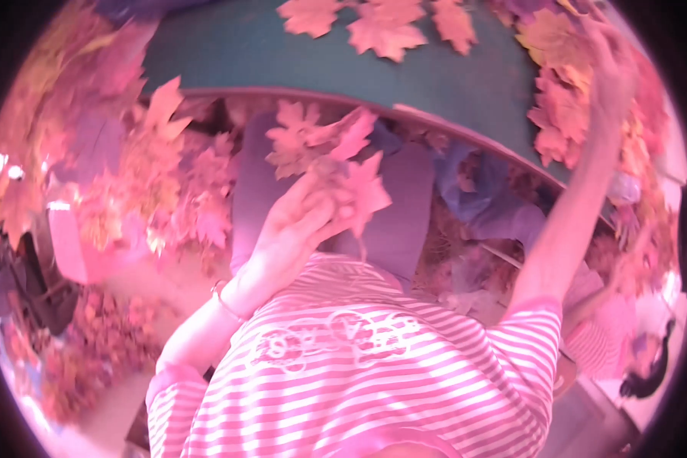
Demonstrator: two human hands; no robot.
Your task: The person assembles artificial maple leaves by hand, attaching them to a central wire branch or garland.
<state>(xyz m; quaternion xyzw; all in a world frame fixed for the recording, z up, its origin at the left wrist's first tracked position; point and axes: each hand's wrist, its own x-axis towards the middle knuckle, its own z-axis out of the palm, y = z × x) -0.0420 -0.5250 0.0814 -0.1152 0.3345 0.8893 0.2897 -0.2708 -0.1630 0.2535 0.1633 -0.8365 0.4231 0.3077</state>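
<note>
My left hand is raised in front of my striped shirt and is shut on a small bunch of orange paper maple leaves held by their stems. My right arm stretches up to the right. My right hand rests against a cluster of orange leaves at the right side of a teal board. The hand is blurred, so its grip does not show. More leaves lie along the board's top edge.
A heap of loose leaves covers the floor at the left, with more at the lower left. Dark bags stand at the far left. A person in a striped top is at the lower right.
</note>
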